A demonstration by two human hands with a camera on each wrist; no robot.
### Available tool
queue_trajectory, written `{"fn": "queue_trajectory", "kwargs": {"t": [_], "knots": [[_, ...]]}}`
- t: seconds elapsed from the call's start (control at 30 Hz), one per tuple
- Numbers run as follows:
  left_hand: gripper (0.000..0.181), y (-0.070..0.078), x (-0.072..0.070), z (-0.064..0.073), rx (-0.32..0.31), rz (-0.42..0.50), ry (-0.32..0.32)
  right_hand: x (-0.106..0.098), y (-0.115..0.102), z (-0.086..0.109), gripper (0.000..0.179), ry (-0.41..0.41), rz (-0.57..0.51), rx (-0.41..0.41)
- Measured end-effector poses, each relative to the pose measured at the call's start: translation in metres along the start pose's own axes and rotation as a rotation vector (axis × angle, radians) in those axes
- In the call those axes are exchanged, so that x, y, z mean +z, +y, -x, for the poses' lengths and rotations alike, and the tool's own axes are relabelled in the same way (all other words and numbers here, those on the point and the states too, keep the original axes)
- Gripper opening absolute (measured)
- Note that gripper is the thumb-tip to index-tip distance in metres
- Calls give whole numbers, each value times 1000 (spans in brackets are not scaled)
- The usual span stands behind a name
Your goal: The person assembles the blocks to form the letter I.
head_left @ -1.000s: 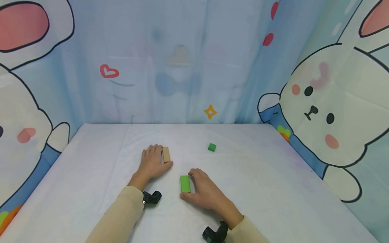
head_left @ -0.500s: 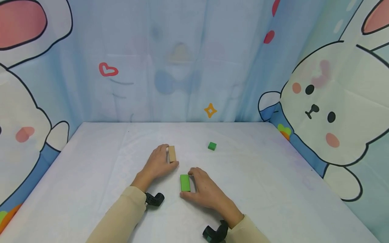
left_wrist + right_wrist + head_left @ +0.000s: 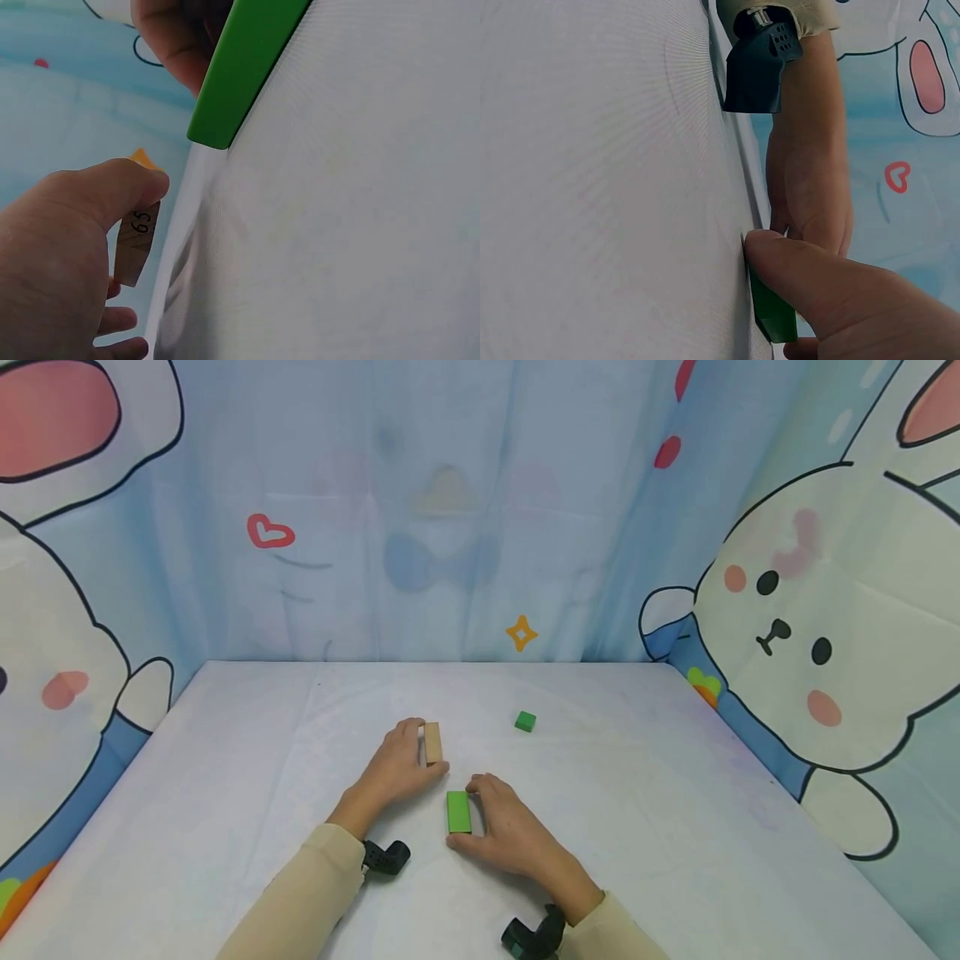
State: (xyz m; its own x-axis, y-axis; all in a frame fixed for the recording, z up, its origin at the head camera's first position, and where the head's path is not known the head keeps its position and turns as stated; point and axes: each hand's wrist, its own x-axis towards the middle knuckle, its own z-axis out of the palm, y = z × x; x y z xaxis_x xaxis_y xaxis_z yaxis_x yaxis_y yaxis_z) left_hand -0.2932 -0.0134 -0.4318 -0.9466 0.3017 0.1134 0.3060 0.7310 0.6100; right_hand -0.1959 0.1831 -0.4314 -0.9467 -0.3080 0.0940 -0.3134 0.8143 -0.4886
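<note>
My left hand (image 3: 397,766) pinches a tan wooden block (image 3: 432,742) between thumb and fingers. Dark printed digits show on that wooden block's (image 3: 137,238) end in the left wrist view, beside the thumb. Closer to me and a bit to the right, my right hand (image 3: 510,831) holds a bright green block (image 3: 458,812), thumb on its near end and fingertips at its far end. The right wrist view shows part of this green block (image 3: 772,306) under the thumb, low over the white cloth. A short gap separates the two blocks.
A small green block (image 3: 526,721) lies on the white tablecloth (image 3: 637,793) farther back and to the right. Behind the table hangs a blue curtain (image 3: 330,585) printed with cartoon rabbits. Each wrist wears a black camera (image 3: 386,857).
My left hand has slid to the right with the wooden block, bringing it nearer to the green block. The right hand and its green block have stayed in place.
</note>
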Motion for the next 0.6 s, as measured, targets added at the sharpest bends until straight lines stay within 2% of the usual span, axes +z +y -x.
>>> {"fn": "queue_trajectory", "kwargs": {"t": [0.37, 0.6], "knots": [[88, 6, 2, 5, 6, 17, -26, 0, 1, 2, 69, 8, 1, -20], [87, 10, 4, 7, 29, 21, -34, 0, 0, 1, 69, -1, -2, 0]]}}
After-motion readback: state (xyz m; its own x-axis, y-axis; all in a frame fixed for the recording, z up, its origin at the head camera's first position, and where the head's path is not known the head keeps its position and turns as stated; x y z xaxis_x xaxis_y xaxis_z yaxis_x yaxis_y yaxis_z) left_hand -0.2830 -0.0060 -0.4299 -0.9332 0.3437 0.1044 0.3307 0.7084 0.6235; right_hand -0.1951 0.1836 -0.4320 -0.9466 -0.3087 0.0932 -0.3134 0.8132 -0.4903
